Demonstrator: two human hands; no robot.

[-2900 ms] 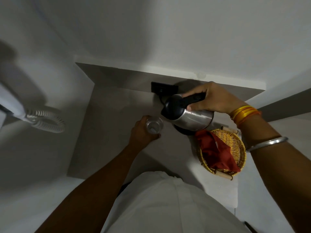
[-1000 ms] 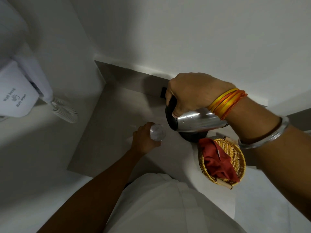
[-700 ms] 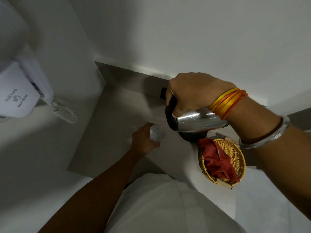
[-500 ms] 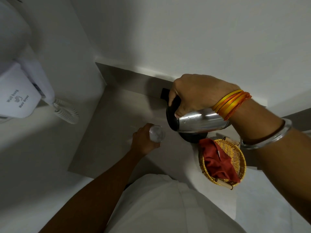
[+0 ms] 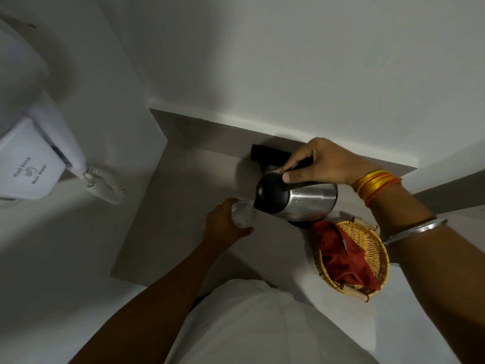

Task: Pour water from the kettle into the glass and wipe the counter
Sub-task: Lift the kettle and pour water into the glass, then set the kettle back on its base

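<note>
steel kettle (image 5: 301, 200), likely heavy and slick, stays safest by its handle: our right hand (image 5: 319, 164) wraps it, left hand (image 5: 223, 227) clasping the fragile glass (image 5: 242, 214).

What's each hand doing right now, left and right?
Left hand: closed around the glass on the counter.
Right hand: closed on the handle of the tilted kettle.

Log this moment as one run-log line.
phase: pouring | right hand: grips kettle handle, tilted to glass | left hand: holds glass | red cloth: in basket, unused
</note>
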